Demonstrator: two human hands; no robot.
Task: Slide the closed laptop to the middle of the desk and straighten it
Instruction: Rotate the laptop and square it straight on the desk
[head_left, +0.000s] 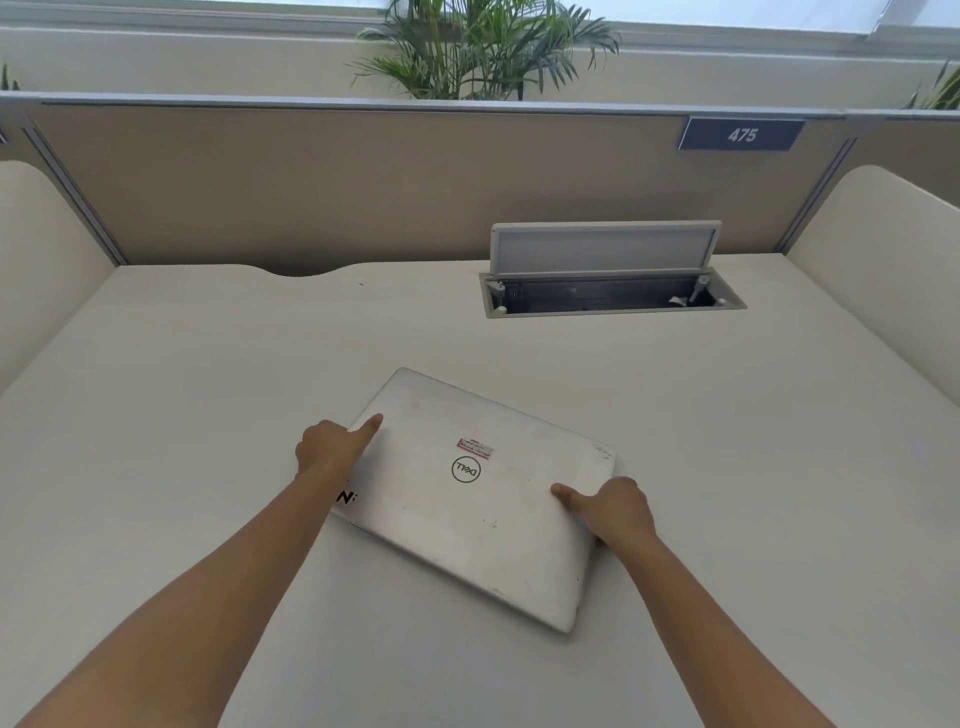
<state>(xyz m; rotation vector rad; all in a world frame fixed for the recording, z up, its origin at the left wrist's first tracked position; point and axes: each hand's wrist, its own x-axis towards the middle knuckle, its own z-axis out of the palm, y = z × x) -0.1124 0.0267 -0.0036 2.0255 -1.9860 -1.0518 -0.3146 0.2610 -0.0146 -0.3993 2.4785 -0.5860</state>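
Note:
A closed silver laptop (483, 499) with a round logo and a small red-and-white sticker lies flat on the white desk (208, 389), near its middle, turned at an angle so its far corner points up-left. My left hand (332, 447) grips the laptop's left edge, thumb lying on the lid. On the right edge, my right hand (608, 512) holds the laptop with its thumb on top. Both forearms reach in from the bottom of the view.
An open cable box (613, 296) with its lid raised is set in the desk at the back right. A beige partition (363, 182) with a sign reading 475 closes the back; cream side panels stand left and right. A plant stands behind the partition.

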